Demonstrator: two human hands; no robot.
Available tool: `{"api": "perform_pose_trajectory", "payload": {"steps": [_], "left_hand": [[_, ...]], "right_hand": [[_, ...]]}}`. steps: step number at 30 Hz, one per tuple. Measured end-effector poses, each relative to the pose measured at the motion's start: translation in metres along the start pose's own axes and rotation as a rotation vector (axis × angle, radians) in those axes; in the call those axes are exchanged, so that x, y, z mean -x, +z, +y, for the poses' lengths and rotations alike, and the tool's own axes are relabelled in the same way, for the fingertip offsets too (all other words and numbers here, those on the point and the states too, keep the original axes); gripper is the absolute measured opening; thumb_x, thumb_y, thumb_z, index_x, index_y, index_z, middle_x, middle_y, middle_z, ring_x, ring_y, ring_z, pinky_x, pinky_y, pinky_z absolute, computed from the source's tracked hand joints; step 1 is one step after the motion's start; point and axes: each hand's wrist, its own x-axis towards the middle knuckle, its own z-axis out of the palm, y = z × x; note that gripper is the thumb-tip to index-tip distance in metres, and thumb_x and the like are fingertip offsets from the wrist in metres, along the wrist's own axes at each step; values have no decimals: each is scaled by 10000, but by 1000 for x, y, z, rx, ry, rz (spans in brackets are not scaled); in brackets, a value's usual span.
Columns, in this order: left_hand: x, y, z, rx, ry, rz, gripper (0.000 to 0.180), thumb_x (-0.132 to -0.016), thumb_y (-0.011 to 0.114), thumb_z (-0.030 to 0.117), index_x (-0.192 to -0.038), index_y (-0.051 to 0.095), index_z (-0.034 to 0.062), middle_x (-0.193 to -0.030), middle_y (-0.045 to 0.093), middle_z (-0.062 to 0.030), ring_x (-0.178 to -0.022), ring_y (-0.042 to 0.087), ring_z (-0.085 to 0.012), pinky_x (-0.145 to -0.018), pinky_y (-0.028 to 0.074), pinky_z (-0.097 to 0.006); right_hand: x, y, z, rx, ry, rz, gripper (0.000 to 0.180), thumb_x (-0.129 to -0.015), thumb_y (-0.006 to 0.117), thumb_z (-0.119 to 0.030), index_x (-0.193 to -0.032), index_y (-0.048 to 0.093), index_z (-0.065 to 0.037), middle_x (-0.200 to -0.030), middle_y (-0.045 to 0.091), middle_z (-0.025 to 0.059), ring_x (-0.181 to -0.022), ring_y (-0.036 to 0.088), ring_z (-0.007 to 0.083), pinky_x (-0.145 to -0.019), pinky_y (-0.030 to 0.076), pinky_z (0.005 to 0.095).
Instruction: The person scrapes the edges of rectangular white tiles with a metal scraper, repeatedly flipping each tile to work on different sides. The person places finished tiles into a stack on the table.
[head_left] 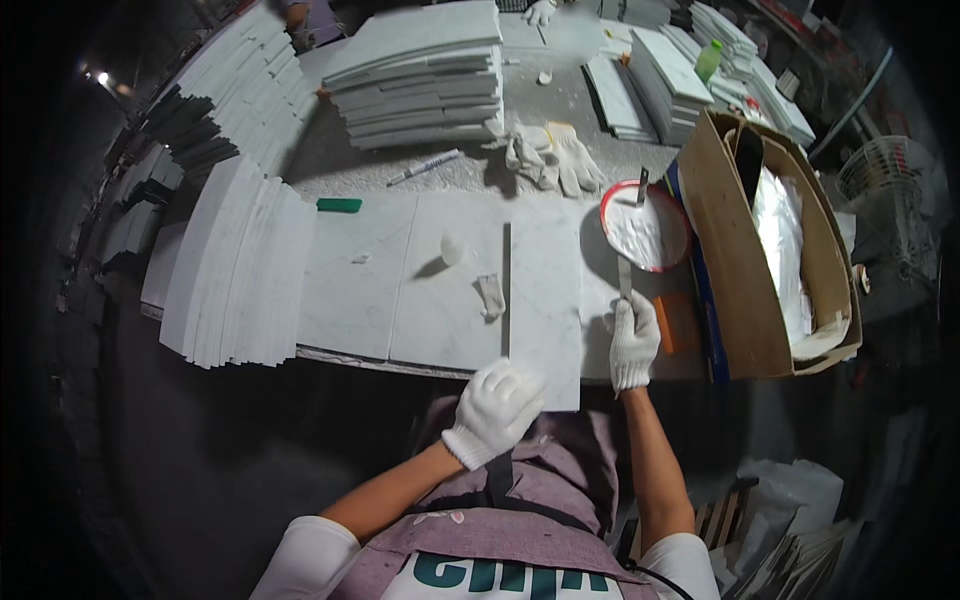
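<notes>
My left hand (494, 412), in a white knit glove, lies at the near left edge of a long white marble tile (545, 290). Its fingers are closed around that edge, and the tile juts past the table front. In my right hand (633, 342), also gloved, is a putty knife (626, 276) with its thin blade pointing away from me. The blade tip comes close to a red-rimmed bowl (648, 228) of white paste, in which another flat tool (642, 185) stands. Just right of my right hand is a flat orange piece (664, 322).
A cardboard box (715, 240) with plastic stands at the right. Tile stacks rise at the left (235, 270) and back (415, 85). Loose gloves (555, 158), a marker (423, 168), a green piece (339, 205), a small translucent cup (457, 250) and a crumpled scrap (490, 296) lie about.
</notes>
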Motion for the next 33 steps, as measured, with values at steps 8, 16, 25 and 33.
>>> {"api": "perform_pose_trajectory", "payload": {"steps": [8, 16, 25, 33], "left_hand": [[-91, 41, -37, -140, 82, -195, 670, -843, 734, 427, -1385, 580, 65, -1414, 577, -160, -1387, 470, -340, -1218, 290, -488], [-195, 79, -76, -311, -68, -356, 733, -941, 564, 566, -1501, 484, 100, -1579, 429, -164, -1516, 301, -335, -1248, 150, -521], [-132, 103, -78, -241, 101, -250, 826, -850, 607, 620, -1468, 487, 85, -1550, 441, -191, -1492, 319, -375, -1240, 171, -544], [-2, 34, 20, 72, 240, -385, 914, -689, 777, 583, -1450, 543, 135, -1567, 460, -124, -1448, 426, -321, -1240, 266, -513]], "right_hand": [[-4, 2, -2, 48, -8, 45, 273, -1030, 622, -118, -1261, 622, 27, -999, 686, 59, -815, 662, 104, -724, 577, 245], [-7, -4, 1, 166, -97, 49, 287, -1016, 626, -78, -1269, 632, 56, -1090, 685, 98, -891, 686, 129, -749, 610, 264], [-10, 3, 15, 213, -155, 75, 264, -1010, 649, -95, -1238, 661, 38, -998, 713, 83, -820, 674, 104, -741, 557, 251], [-7, 1, 3, 104, -43, 48, 287, -1014, 648, -92, -1267, 635, 40, -1057, 698, 88, -903, 678, 123, -771, 585, 247]]}}
